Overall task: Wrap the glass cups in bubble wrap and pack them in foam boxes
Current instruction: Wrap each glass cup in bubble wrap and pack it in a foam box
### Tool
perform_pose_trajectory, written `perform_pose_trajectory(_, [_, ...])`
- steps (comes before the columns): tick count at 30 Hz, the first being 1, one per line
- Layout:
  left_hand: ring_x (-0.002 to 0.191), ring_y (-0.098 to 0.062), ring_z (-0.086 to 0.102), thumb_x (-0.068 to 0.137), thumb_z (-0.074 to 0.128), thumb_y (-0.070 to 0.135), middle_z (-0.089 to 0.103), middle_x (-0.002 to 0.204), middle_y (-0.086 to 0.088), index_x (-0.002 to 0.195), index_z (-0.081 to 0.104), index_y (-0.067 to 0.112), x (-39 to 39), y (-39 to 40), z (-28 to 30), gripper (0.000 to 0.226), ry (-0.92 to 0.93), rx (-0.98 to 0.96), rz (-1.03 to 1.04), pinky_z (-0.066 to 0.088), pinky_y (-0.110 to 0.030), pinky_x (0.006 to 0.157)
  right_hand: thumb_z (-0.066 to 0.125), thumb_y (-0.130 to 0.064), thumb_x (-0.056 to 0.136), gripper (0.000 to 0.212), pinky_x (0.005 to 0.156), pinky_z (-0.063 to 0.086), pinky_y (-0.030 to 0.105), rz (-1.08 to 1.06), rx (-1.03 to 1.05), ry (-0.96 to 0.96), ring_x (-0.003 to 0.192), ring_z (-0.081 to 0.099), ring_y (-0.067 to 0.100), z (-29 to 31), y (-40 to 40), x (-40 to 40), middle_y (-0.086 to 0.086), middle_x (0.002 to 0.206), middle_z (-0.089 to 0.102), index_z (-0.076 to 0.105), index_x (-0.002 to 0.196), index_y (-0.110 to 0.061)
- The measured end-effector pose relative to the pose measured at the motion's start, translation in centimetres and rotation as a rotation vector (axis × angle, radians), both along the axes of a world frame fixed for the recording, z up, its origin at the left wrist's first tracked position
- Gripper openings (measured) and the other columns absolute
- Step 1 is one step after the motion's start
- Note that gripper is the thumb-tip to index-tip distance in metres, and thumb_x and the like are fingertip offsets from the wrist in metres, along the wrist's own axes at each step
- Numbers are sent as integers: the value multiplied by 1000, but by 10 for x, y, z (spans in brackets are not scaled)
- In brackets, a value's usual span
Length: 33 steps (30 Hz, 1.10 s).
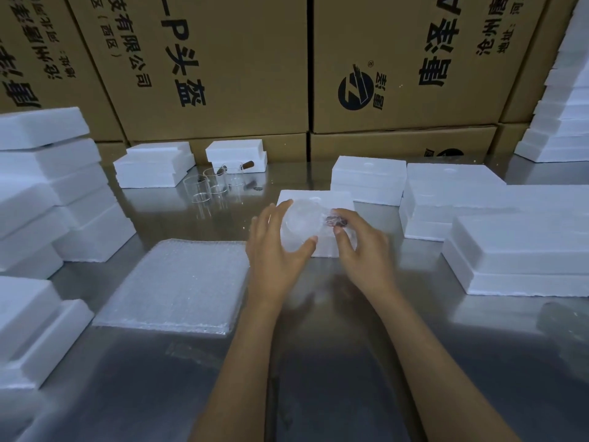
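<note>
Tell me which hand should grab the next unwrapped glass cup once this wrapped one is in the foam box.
Left, probably. The unwrapped glass cups stand far left of the foam box, on the left hand side. The right hand pinches the wrapped cup at its handle end, farther away.

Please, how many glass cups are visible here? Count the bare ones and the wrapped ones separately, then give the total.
Bare cups, standing on the table: 3
Wrapped cup, held by the left hand and the right hand: 1
Total: 4
</note>
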<state>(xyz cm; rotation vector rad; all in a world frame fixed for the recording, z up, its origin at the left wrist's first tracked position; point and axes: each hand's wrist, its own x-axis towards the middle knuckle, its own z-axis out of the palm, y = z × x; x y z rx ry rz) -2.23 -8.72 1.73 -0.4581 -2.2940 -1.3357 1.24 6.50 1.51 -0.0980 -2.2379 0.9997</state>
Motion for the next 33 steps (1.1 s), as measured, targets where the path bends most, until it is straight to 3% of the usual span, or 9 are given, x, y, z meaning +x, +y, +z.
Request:
perform_pose_trajectory(3, [134,-8,43,83,81,24,49,144,7,140,50,26,-4,0,-3,65,-35,138,-89,41,-36,112,53,-22,100,34,100,51,40,14,-16,-17,105,64,16,-2,-1,1,-10,124,68,60,133,-30])
perform_pose_trajectory(6, [120,2,45,80,83,34,45,135,16,136,50,35,-6,1,-3,65,-66,143,-64,39,-18,101,53,-26,100,33,96,52,43,-18,-30,-23,81,64,15,-1,1,-2,-10,120,70,60,132,-34])
perform_pose_trajectory(8, [118,-1,46,78,83,41,43,131,16,135,50,39,-6,2,-2,66,-96,130,-44,40,-20,99,53,-29,100,32,99,50,46,-46,-30,-50,74,63,16,-3,3,-3,-9,118,71,61,131,-35])
perform_pose_trajectory(10, [118,-5,44,77,82,46,44,128,14,134,50,41,-5,3,-1,66,-123,101,-19,41,-23,96,54,-31,100,31,102,47,47,-60,-41,-79,79,65,20,-5,4,-2,-7,117,71,62,130,-36])
perform_pose_trajectory(15, [112,-8,44,75,82,50,47,122,10,132,52,42,-5,0,-1,65,-159,78,7,37,-23,90,56,-34,98,30,111,38,38,-85,-25,-122,90,67,19,-4,6,0,-5,114,73,64,127,-37])
perform_pose_trajectory(19, [114,-8,42,74,84,48,44,119,12,130,51,47,-4,-1,-1,65,-209,69,-19,36,-25,91,60,-29,96,26,108,43,45,-64,-66,-139,100,67,19,-2,8,3,-6,110,74,69,120,-31])
perform_pose_trajectory(23, [120,-10,40,74,86,38,45,114,19,123,54,47,-4,-2,-1,60,-252,77,-45,36,-25,95,61,-25,94,19,104,45,45,-58,-108,-142,82,63,14,-1,8,5,-12,91,69,72,109,-27])
perform_pose_trajectory(27, [124,-14,46,71,88,37,46,110,25,115,58,36,-5,-5,-1,53,-330,138,-62,42,-28,101,61,-25,92,16,100,47,44,-42,-164,-124,70,56,5,0,9,4,-23,79,61,73,100,-30])
perform_pose_trajectory(33, [131,-13,40,74,87,33,45,124,15,122,59,26,-4,-7,-5,56,-375,135,-87,38,-31,110,63,-17,92,22,104,44,45,-29,-131,-124,79,62,7,-2,8,5,-14,97,74,77,106,-26])
